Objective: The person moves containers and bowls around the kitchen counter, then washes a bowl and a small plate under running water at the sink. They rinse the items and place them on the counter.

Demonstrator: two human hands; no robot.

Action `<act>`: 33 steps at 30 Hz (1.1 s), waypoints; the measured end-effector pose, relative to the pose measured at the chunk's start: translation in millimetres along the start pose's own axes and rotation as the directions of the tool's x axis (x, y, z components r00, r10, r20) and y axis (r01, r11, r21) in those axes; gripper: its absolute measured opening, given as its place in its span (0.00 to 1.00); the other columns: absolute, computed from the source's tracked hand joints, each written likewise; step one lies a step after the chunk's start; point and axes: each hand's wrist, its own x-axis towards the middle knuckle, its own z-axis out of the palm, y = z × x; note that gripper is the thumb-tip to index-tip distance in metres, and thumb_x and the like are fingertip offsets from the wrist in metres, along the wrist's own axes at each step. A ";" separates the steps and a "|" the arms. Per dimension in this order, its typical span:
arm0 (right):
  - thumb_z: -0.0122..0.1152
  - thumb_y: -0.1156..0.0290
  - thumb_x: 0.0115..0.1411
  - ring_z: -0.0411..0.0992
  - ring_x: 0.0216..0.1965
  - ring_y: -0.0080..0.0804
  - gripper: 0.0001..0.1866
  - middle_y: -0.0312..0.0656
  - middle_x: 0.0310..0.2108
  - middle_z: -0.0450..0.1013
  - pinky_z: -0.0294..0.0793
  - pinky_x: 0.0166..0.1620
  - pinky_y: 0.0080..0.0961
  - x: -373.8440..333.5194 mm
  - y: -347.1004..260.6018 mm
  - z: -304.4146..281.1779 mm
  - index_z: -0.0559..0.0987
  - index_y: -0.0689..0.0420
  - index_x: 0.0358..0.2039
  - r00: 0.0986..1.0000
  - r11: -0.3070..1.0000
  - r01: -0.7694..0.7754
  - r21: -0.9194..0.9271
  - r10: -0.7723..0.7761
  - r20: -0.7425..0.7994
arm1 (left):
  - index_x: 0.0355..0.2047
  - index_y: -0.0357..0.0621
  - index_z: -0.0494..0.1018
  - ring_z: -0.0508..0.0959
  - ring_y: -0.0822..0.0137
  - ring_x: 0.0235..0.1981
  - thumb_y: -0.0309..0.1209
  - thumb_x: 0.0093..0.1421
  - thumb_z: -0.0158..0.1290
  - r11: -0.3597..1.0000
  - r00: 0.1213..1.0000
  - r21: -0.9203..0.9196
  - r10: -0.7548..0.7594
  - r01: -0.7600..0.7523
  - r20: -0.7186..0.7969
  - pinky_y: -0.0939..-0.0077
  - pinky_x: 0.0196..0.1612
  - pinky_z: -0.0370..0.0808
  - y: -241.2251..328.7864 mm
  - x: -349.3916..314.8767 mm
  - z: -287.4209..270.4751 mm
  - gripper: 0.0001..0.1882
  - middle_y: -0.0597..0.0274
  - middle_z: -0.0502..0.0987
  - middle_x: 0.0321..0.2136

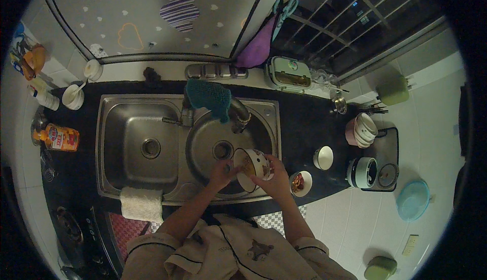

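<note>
Over the front right of the round sink basin (195,140), a white bowl (259,162) with a brown pattern is tilted with its mouth toward the left. Small yellowish bits, too small to name, show inside it. My right hand (274,182) is closed round the bowl's right side, thumb near the rim. From the left, my left hand (221,174) closes its fingers at the rim; the fingertips are partly hidden. Just right of my right hand stands a small white bowl (304,184) with reddish-brown pieces in it. Another white bowl (323,157) sits behind that.
A faucet (186,115) and a teal mesh cloth (209,97) stand behind the basins. A square basin (137,163) lies left, with a white towel (142,204) over its front edge. Stacked bowls (364,128) and a white-green pot (362,172) are right; an orange bottle (63,138) is far left.
</note>
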 end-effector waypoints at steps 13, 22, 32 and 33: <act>0.69 0.50 0.36 0.70 0.42 0.46 0.40 0.52 0.42 0.66 0.71 0.43 0.36 -1.1 -8.4 -4.4 0.65 0.53 0.49 0.998 0.999 -0.031 -0.012 0.032 0.048 | 0.25 0.46 0.74 0.76 0.60 0.31 0.47 0.39 0.65 0.982 0.990 0.166 0.101 -0.084 -0.095 0.67 0.35 0.71 29.2 1.4 -9.3 0.21 0.58 0.76 0.26; 0.70 0.56 0.36 0.69 0.43 0.42 0.38 0.50 0.43 0.67 0.70 0.44 0.32 -0.5 -22.3 -9.0 0.67 0.55 0.48 0.995 0.996 -0.073 -0.053 0.076 0.062 | 0.26 0.45 0.74 0.77 0.58 0.29 0.49 0.38 0.64 0.979 0.984 0.172 0.132 -0.110 -0.120 0.66 0.32 0.72 37.3 1.3 -12.5 0.24 0.56 0.76 0.25; 0.70 0.57 0.38 0.71 0.40 0.37 0.38 0.47 0.40 0.68 0.73 0.40 0.31 1.6 -0.3 -3.5 0.66 0.56 0.49 0.995 0.997 -0.079 0.026 0.077 0.071 | 0.26 0.47 0.74 0.76 0.61 0.30 0.49 0.38 0.64 0.921 0.963 0.354 0.225 -0.161 -0.146 0.68 0.35 0.71 53.3 1.2 -21.3 0.22 0.61 0.75 0.28; 0.70 0.58 0.39 0.71 0.39 0.35 0.38 0.47 0.39 0.69 0.74 0.38 0.31 2.2 6.0 -4.3 0.65 0.56 0.50 0.992 0.992 -0.100 0.081 0.093 0.082 | 0.27 0.47 0.74 0.75 0.61 0.31 0.48 0.38 0.64 0.940 0.974 0.313 0.186 -0.136 -0.133 0.68 0.36 0.70 51.7 1.6 -21.0 0.22 0.61 0.75 0.28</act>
